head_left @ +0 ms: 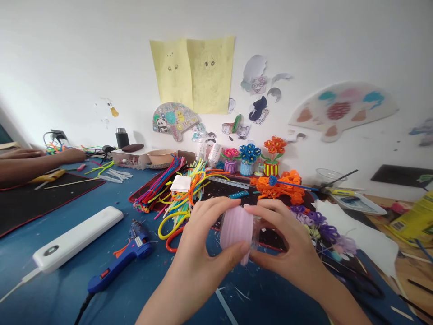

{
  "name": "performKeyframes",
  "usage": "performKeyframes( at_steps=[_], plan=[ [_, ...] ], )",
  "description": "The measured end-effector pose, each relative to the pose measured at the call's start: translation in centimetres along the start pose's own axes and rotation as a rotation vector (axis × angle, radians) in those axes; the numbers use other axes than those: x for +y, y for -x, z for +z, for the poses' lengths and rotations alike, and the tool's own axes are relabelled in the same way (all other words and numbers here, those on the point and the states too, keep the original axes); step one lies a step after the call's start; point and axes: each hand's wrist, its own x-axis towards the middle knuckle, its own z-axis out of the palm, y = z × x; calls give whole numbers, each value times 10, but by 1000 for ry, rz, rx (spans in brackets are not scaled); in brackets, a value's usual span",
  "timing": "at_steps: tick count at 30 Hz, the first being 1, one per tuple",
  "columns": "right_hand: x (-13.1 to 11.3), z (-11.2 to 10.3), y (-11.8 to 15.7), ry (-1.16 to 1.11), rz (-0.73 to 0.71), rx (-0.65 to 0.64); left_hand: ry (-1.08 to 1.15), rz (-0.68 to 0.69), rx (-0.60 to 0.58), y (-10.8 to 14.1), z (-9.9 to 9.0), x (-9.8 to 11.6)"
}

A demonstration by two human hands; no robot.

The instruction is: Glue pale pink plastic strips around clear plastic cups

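Observation:
A small pale pink ribbed piece (237,229), partly see-through at its right side, is held up above the blue table. My left hand (203,243) grips it from the left, thumb across its lower front and fingers on its top edge. On the right side, my right hand (291,248) pinches it between thumb and fingertips. Just behind lie colorful pipe cleaners (191,189) and a dark tray (221,192). A blue glue gun (118,264) rests to the left of my left hand.
A white power bank (79,234) lies at the left. Three small potted pipe-cleaner flowers (249,160) stand by the wall. Orange flowers (280,186) and purple flowers (313,223) lie to the right. Another person's arm (40,164) reaches in at the far left.

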Motion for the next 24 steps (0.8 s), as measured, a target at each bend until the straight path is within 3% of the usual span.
performKeyframes(
  at_steps=[15, 24],
  plan=[
    [3, -1, -1, -59, 29, -18, -24, -1, -97, 2, -6, 1],
    [4, -1, 0, 81, -18, 29, -42, 21, -79, 5, -1, 0]
  ],
)
